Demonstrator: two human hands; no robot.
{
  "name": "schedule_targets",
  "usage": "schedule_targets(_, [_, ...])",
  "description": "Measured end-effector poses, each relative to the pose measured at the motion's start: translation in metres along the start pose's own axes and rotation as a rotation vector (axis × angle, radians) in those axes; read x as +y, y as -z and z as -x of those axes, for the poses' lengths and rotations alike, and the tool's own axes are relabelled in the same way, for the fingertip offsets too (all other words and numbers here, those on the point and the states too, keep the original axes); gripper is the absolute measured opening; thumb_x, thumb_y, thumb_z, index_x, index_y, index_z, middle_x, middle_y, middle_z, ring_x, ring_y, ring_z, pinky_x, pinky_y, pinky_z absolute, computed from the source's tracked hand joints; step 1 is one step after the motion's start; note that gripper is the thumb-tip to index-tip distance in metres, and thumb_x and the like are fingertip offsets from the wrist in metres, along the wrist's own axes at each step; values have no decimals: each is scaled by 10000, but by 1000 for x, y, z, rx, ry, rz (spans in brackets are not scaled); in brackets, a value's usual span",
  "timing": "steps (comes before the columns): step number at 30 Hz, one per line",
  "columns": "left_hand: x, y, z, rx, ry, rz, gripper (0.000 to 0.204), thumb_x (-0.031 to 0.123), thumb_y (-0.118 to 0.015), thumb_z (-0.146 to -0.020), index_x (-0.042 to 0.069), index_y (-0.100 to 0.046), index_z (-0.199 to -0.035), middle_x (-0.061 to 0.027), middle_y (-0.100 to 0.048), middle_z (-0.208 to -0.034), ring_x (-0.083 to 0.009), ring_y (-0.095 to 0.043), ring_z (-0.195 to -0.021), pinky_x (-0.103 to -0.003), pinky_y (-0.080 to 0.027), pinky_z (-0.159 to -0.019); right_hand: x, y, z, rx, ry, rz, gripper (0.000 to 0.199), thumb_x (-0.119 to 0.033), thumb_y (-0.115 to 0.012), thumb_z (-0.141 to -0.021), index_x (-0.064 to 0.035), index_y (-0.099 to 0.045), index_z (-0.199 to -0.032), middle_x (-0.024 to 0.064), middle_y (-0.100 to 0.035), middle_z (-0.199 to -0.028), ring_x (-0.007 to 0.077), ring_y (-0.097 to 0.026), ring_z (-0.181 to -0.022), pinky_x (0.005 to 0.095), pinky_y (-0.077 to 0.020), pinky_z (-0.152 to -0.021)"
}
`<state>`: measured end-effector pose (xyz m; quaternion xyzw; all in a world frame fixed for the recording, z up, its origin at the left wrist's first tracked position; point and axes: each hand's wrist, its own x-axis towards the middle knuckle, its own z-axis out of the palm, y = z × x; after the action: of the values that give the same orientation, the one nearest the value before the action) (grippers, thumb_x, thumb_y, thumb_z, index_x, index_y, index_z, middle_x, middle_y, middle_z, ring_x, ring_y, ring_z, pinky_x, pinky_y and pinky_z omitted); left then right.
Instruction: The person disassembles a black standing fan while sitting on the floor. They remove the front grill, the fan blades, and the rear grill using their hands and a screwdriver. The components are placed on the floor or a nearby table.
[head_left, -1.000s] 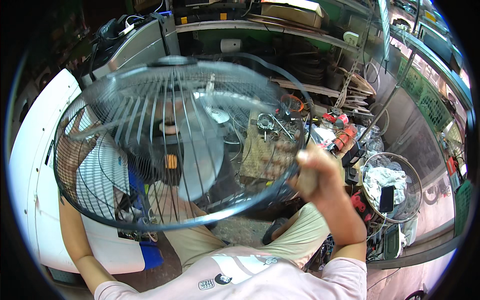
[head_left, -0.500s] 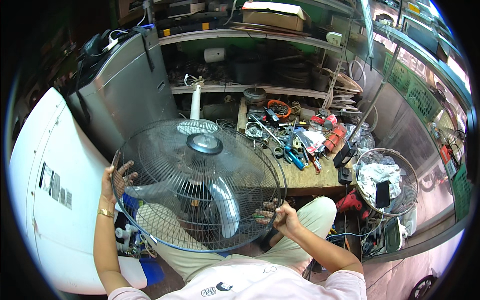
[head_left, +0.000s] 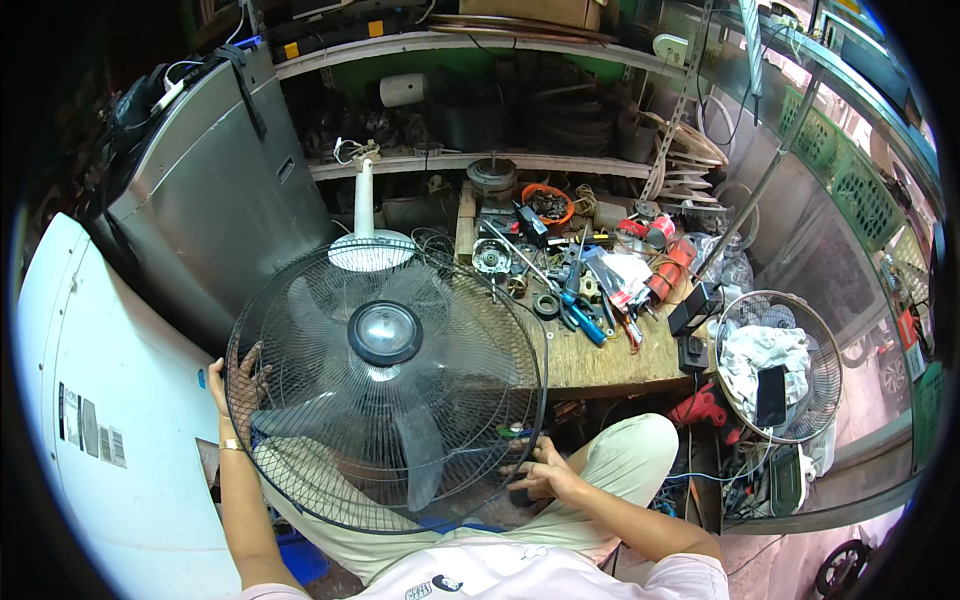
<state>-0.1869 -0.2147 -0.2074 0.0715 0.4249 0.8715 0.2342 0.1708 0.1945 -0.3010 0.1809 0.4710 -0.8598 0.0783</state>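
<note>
A large fan (head_left: 385, 333) with a round black wire grille and translucent blades stands in front of me, between my knees. Its dark hub cap is at the grille's centre. My left hand (head_left: 238, 382) holds the left rim, its fingers showing through the wires behind it. At the lower right rim is my right hand (head_left: 547, 470), fingers spread beside the wires and not wrapped round them. A small green-and-blue item (head_left: 517, 432) shows by the rim above that hand; its kind is unclear.
A wooden workbench (head_left: 600, 368) ahead carries tools, wires and an orange bowl (head_left: 547, 204). To the right, a fan cage (head_left: 828, 405) holds white cloth and a phone (head_left: 770, 397). A white panel (head_left: 130, 400) and a grey metal cabinet (head_left: 215, 190) stand left. Shelves rise behind.
The fan has tilted so its front faces me more, and its blades have turned. My right hand has loosened from the right rim and moved slightly down and left. My left hand keeps its hold.
</note>
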Motion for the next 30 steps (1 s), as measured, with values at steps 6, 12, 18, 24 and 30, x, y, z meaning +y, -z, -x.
schedule_targets(6, [-9,-1,-4,86,-42,-30,608,482,-344,-886,174,-391,-1407,-113,-473,-1384,-329,-584,-988,-358,-549,-694,-45,69,-11,-275,33,886,501,-180,-592,-837,6,-440,-1277,199,-562,-1176,266,-598,-1051,354,-515,-836])
schedule_targets(12, [-13,-19,3,255,-35,-96,603,503,-341,-887,205,-397,-1408,-71,-486,-1364,-262,-597,-901,-297,-501,-588,-197,97,-96,280,357,1456,205,-160,-600,-826,-39,-671,-974,151,-680,-877,255,-659,-793,366,-511,-723])
schedule_targets(18, [-9,4,4,217,25,-108,572,505,-344,-900,247,-408,-1406,-65,-498,-1332,-262,-623,-896,-340,-521,-597,-219,109,-238,368,798,2007,230,-79,-598,-762,-108,-648,-984,106,-593,-1138,318,-587,-1010,438,-522,-750])
schedule_targets(24, [-11,9,-3,263,41,-60,534,529,-357,-905,262,-480,-1350,-55,-540,-1252,-272,-626,-828,-367,-564,-608,-203,106,-287,139,818,2352,155,-178,-545,-840,-185,-675,-924,39,-600,-1030,231,-550,-1067,402,-458,-851])
schedule_targets(30, [-14,-5,-4,379,39,-36,535,511,-359,-911,235,-476,-1354,-72,-547,-1235,-302,-629,-796,-356,-569,-611,-212,110,-283,42,756,2334,189,-160,-554,-837,-174,-633,-1009,15,-616,-1028,221,-558,-1049,416,-458,-838])
